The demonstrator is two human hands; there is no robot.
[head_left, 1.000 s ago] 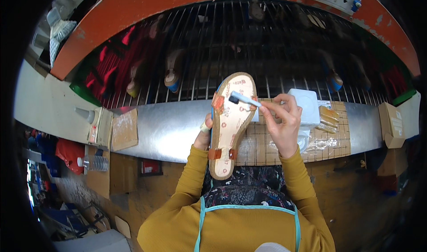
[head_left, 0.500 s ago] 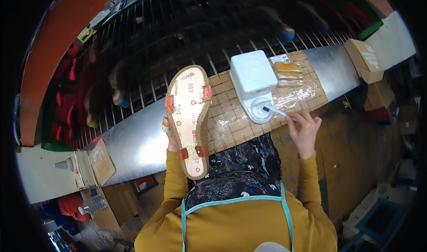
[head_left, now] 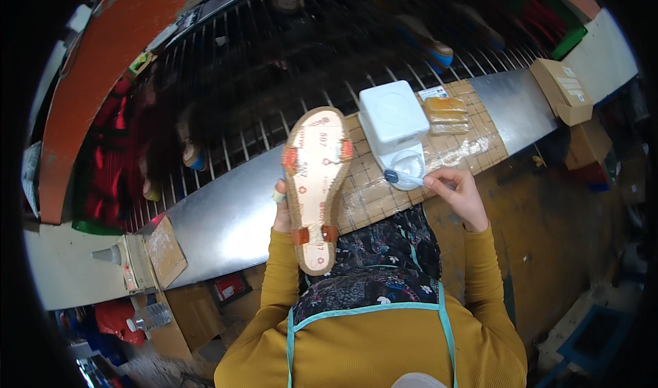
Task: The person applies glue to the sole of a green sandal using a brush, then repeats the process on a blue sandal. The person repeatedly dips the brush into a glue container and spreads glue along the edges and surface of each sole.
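Note:
My left hand [head_left: 282, 213], mostly hidden behind it, holds a sandal [head_left: 312, 196] with its pale, printed underside towards me. The sandal has a cork-coloured edge, and brown and orange-red strap ends are folded onto the underside. In a pinch, my right hand [head_left: 460, 195] grips a slim brush [head_left: 409, 178] with a dark head. That head is at the near left rim of the round cup on a white dispenser [head_left: 393, 114]. The cup's inside looks pale and shiny.
Beside the dispenser lies a yellowish wrapped block [head_left: 446, 116] on a taped cardboard mat [head_left: 483, 131]. A conveyor of metal bars [head_left: 236, 144] carrying shoes runs behind the metal ledge [head_left: 226, 213]. An open cardboard box [head_left: 562, 92] stands at right, and a plastic bottle [head_left: 152, 315] lies at lower left.
The sandal and my left hand have shifted right, nearer the dispenser. The brush head has moved from inside the cup to its near left rim, with my right hand lower.

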